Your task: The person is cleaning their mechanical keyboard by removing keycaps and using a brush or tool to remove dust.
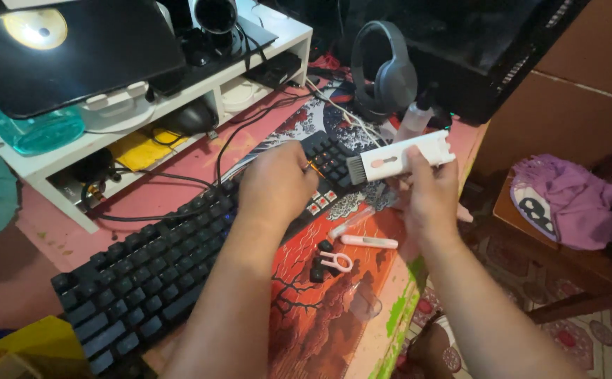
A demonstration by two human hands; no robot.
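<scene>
The right hand point(429, 193) held a white cleaning brush point(398, 158) in a clenched grip above the keyboard point(144, 281); the left hand point(276, 181) pinched something hidden.

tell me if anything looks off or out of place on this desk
A few black keycaps lie loose on the desk mat beside the keyboard, off their switches, next to a pink puller.

Left arm: my forearm runs up from the bottom edge over the keyboard point(151, 274).
Left hand point(276, 184): knuckles up, fingers curled down, pinching something thin at the keyboard's far end.
Right arm: my forearm rises beside the keyboard's right end.
Right hand point(429, 195): raised past the keyboard's right end, fingers wrapped around a white brush tool point(398, 157).
</scene>
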